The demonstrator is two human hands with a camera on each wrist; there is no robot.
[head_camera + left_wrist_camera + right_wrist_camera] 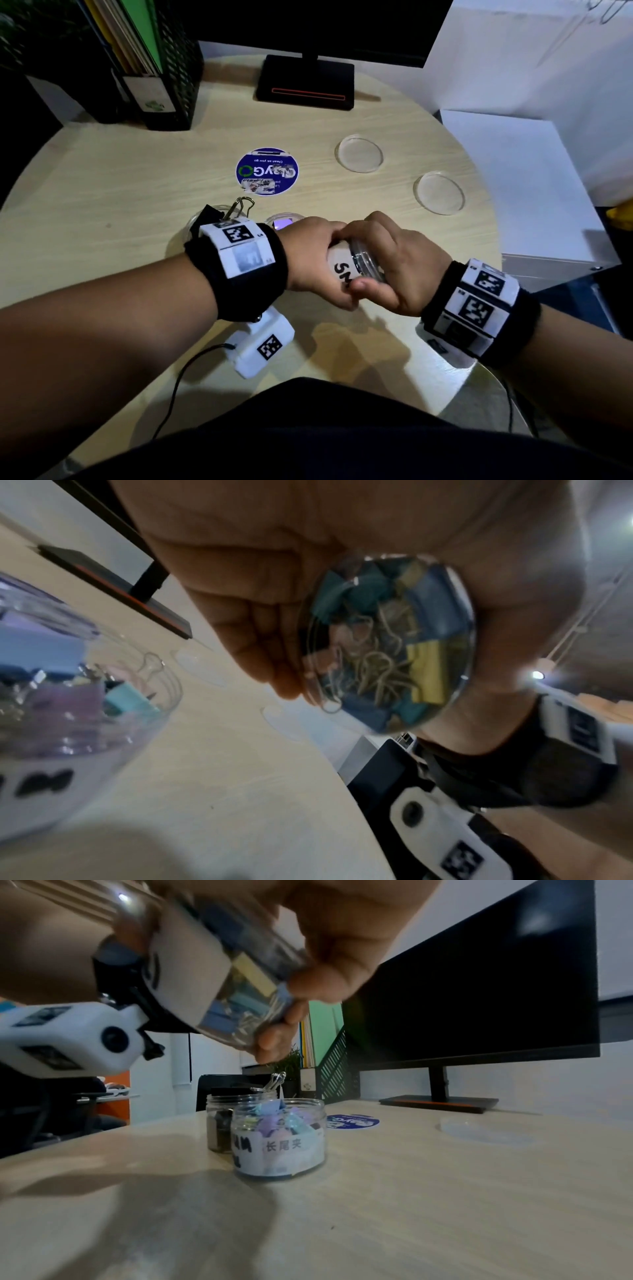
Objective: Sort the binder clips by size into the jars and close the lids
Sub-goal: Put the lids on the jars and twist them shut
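The small jar (339,269), clear with a white label reading "SM", is held tilted on its side above the table. My left hand (315,260) grips its body. My right hand (394,260) grips the clear lid (366,260) on its mouth. Through the jar's clear end (387,642) I see several small blue, teal and yellow binder clips. The right wrist view shows my right fingers (308,982) curled round the lid rim. Two open jars stand behind my left wrist: one with pastel clips (279,1137), one with large black clips (219,1123).
Two loose clear lids (358,153) (439,193) lie on the round wooden table (120,192) at the right. A blue round sticker (267,171), a monitor stand (305,82) and a black file rack (164,68) sit further back. A white box (534,192) borders the right edge.
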